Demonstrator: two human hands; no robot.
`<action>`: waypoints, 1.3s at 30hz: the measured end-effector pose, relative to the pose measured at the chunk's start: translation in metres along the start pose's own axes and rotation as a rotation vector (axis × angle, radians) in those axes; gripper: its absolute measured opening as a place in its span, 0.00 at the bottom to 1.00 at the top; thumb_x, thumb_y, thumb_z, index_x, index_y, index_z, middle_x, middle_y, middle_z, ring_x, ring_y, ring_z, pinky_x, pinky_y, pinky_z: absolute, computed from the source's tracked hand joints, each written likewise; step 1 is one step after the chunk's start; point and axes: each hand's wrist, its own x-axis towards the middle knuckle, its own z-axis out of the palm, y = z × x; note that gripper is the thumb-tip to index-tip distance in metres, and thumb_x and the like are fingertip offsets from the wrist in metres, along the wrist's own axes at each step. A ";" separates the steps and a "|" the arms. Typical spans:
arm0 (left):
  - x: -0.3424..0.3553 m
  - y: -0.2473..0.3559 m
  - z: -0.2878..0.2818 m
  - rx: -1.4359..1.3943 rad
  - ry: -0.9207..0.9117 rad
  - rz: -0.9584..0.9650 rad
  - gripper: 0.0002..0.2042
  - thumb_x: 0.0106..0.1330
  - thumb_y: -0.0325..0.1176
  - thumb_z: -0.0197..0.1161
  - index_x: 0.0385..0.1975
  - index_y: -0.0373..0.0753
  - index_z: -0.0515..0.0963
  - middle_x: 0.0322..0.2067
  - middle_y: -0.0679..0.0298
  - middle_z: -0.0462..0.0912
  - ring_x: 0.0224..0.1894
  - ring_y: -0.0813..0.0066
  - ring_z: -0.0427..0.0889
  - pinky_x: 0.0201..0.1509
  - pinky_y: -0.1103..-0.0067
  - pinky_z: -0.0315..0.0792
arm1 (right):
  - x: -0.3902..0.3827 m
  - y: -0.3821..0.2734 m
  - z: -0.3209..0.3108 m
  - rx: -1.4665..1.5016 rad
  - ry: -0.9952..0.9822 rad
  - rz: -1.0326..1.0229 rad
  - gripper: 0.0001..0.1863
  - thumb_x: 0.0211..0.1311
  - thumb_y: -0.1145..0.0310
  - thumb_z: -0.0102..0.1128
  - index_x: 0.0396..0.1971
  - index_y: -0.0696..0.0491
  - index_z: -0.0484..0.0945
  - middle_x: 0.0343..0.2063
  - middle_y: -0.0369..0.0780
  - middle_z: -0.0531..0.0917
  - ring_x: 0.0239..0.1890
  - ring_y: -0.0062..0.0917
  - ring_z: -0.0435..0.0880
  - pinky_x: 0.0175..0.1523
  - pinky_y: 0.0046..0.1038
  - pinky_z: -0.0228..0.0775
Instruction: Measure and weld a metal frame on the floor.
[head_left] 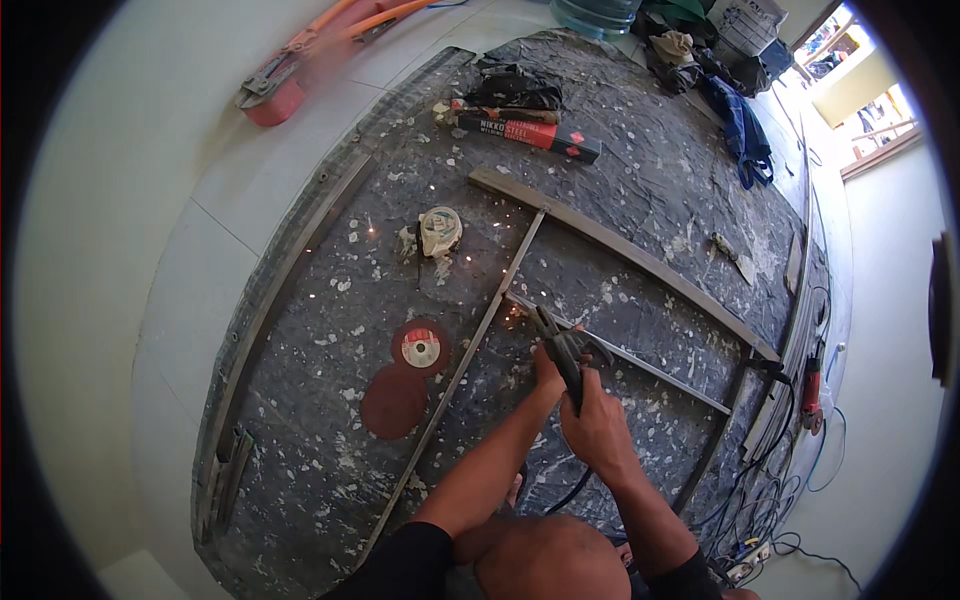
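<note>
My right hand (pixel 595 425) is closed on the handle of a black welding electrode holder (pixel 565 360), which points at a joint in a rectangular steel frame (pixel 620 258). Sparks (pixel 514 312) glow at that joint, where a lighter crossbar (pixel 660 370) meets a thin bar. My left hand (pixel 547 366) is closed just left of and behind the holder; what its fingers grip is hidden. A white tape measure (pixel 440 231) and two reddish cutting discs (pixel 393 400) lie left of the frame on the spotted grey sheet (pixel 330 420).
Bolt cutters (pixel 300 50) lie top left on white tiles. A long box (pixel 525 135), water jug (pixel 590 15), bags (pixel 735 120) and a scraper (pixel 740 262) are toward the back. An angle grinder (pixel 812 385), tangled cables and loose bars are at right; more bars (pixel 280 280) at left.
</note>
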 end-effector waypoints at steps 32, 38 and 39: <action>-0.010 -0.005 -0.009 -0.106 -0.189 0.190 0.15 0.71 0.45 0.59 0.35 0.37 0.80 0.29 0.62 0.85 0.29 0.68 0.86 0.33 0.73 0.82 | 0.012 0.010 0.015 0.014 0.000 0.034 0.18 0.63 0.68 0.58 0.49 0.57 0.66 0.30 0.59 0.82 0.34 0.59 0.81 0.39 0.56 0.69; -0.017 -0.006 0.015 0.357 -0.021 0.279 0.10 0.67 0.40 0.68 0.28 0.42 0.78 0.24 0.68 0.82 0.25 0.73 0.84 0.25 0.77 0.78 | 0.014 0.036 0.019 0.245 0.014 0.168 0.23 0.62 0.67 0.59 0.55 0.57 0.66 0.33 0.57 0.82 0.33 0.55 0.82 0.35 0.49 0.70; -0.019 -0.005 0.015 0.192 -0.076 0.281 0.11 0.67 0.41 0.66 0.30 0.40 0.80 0.25 0.63 0.85 0.27 0.71 0.86 0.27 0.76 0.80 | 0.015 0.028 0.016 0.249 0.015 0.167 0.23 0.62 0.67 0.59 0.55 0.57 0.66 0.33 0.57 0.82 0.33 0.55 0.82 0.35 0.49 0.70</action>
